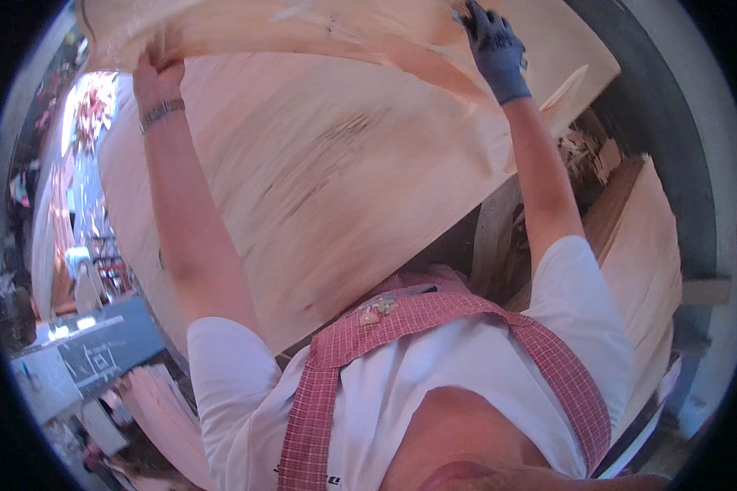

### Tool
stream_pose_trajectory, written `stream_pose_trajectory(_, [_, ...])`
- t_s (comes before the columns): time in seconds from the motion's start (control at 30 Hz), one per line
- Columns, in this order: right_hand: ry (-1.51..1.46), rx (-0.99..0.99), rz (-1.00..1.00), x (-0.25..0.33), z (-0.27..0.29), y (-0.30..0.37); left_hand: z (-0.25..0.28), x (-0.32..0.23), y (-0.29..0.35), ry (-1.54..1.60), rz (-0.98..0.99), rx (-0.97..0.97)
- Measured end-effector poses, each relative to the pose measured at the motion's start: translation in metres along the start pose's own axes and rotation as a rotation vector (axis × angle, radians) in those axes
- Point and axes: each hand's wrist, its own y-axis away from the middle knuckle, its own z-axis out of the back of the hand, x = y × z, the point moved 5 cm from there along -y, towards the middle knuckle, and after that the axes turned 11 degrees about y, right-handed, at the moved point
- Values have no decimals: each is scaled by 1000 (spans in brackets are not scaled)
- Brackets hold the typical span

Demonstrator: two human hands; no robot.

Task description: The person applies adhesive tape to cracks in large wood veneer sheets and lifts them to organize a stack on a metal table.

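Observation:
Both my arms reach out over pale wood veneer. My bare left hand (160, 75), with a metal watch at the wrist, is closed on the near edge of an upper veneer sheet (303, 31); its fingertips are blurred. My right hand (496, 51) wears a blue-grey glove and is over the same sheet farther right. Its fingers are bent together around something small at the tips, too unclear to name. Below the lifted edge lies a broad veneer sheet (327, 172) with dark grain streaks, spreading toward my checked red apron (418, 311).
Torn veneer scraps (590, 151) and a wooden piece (495, 233) lie under and beside the sheets at the right. Another large veneer piece (647, 245) leans there. At the lower left stands a grey box-like unit (106, 348), near more veneer (160, 417).

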Motion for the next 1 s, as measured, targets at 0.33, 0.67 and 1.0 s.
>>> stream_pose_trajectory(0.33, [-505, 207, 463, 207, -94, 26, 418, -91, 76, -2045, 84, -540])
stream_pose_trajectory(0.67, [-431, 662, 647, 228, -110, 141, 507, -94, 154, -168, -72, -957])
stream_pose_trajectory(1.0, [-270, 387, 557, 259, -124, 24, 477, -134, 110, -344, -16, -733])
